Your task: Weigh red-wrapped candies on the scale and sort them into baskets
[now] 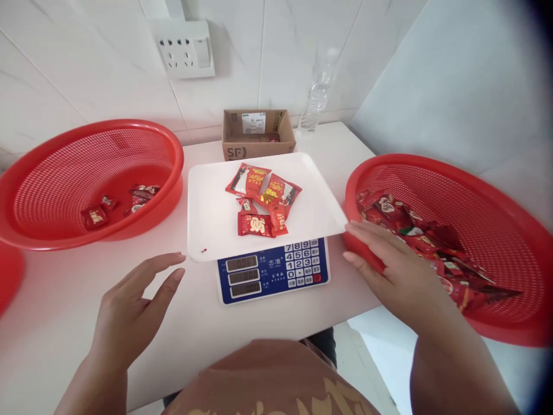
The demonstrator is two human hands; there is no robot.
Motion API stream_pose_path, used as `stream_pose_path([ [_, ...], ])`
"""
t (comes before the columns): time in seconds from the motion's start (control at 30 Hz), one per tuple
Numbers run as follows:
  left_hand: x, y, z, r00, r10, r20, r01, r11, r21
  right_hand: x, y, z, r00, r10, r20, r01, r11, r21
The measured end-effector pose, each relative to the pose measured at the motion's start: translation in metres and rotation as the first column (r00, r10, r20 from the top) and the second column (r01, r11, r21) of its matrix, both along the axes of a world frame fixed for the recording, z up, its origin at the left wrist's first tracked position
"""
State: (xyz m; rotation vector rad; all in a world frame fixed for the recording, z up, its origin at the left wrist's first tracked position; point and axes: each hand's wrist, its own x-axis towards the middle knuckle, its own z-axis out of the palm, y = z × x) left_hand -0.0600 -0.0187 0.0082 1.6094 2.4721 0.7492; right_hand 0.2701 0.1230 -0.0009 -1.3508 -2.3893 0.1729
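Observation:
A digital scale (274, 271) with a blue keypad panel stands in front of me, its white tray (211, 196) on top. Several red candy packets lie in a loose group on the tray, among them a larger packet (248, 180) and a small dark red one (254, 225). My left hand (136, 305) hovers by the tray's near left corner, thumb and fingers apart, holding nothing. At the near right corner is my right hand (389, 271), fingers apart and empty, its fingertips close to the tray edge; I cannot tell whether they touch.
A red mesh basket (436, 173) full of red candy packets is at right. Another red basket (64, 144) with a few packets stands at left. Behind the scale are a cardboard box (254, 129) and a clear plastic bottle (317, 95). A wall socket (184, 52) is above.

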Motion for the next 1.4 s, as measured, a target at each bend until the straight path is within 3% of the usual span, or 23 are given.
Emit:
stream_pose_path([
  [0.13, 0.005, 0.017, 0.003, 0.989, -0.142, -0.032, 0.145, 0.984, 0.104, 0.000, 0.003, -0.005, 0.999, 0.023, 0.024, -0.024, 0.999, 0.036],
  [0.27, 0.011, 0.055, 0.008, 0.918, -0.387, -0.090, 0.396, 0.908, 0.136, 0.000, 0.006, -0.009, 0.997, 0.060, 0.050, -0.064, 0.995, 0.076],
  [0.43, 0.024, 0.106, 0.012, 0.822, -0.564, -0.073, 0.562, 0.826, -0.045, 0.002, 0.006, -0.013, 0.995, 0.082, 0.065, -0.088, 0.992, 0.094],
  [0.57, 0.031, 0.125, 0.012, 0.774, -0.625, -0.098, 0.600, 0.775, -0.198, 0.003, 0.005, -0.015, 0.993, 0.082, 0.082, -0.088, 0.994, 0.069],
  [0.7, 0.029, 0.124, 0.013, 0.778, -0.622, -0.086, 0.589, 0.770, -0.245, 0.004, 0.006, -0.014, 0.991, 0.095, 0.090, -0.101, 0.992, 0.073],
  [1.13, 0.026, 0.094, 0.026, 0.874, -0.487, 0.003, 0.479, 0.859, -0.183, 0.006, 0.010, -0.023, 0.991, 0.082, 0.105, -0.094, 0.990, 0.109],
  [1.4, 0.025, 0.090, 0.018, 0.883, -0.460, 0.090, 0.468, 0.873, -0.138, 0.004, 0.011, -0.021, 0.995, 0.093, 0.047, -0.097, 0.992, 0.086],
])
